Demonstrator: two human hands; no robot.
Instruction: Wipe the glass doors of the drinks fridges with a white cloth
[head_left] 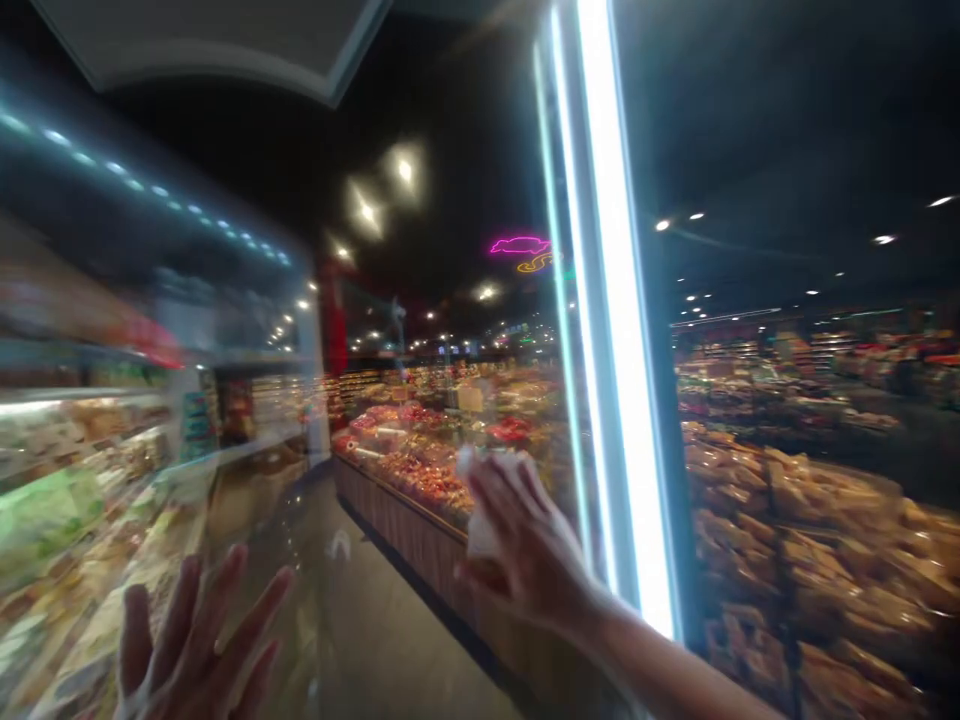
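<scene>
My right hand point(529, 545) presses a white cloth point(481, 535) flat against a glass door pane point(420, 300), fingers closed over the cloth. My left hand point(196, 640) rests low on the same glass at the lower left, with its fingers spread and nothing in it. The whole picture is smeared by motion. A bright vertical light strip point(619, 350) runs down the door frame just right of my right hand.
Through or in the glass I see a shop aisle point(360, 610), a long wooden produce stand point(427, 470), and blurred shelves of packaged goods point(82, 480) on the left. Right of the light strip are shelves of yellowish packs point(795, 520). A pink neon sign point(519, 245) glows far back.
</scene>
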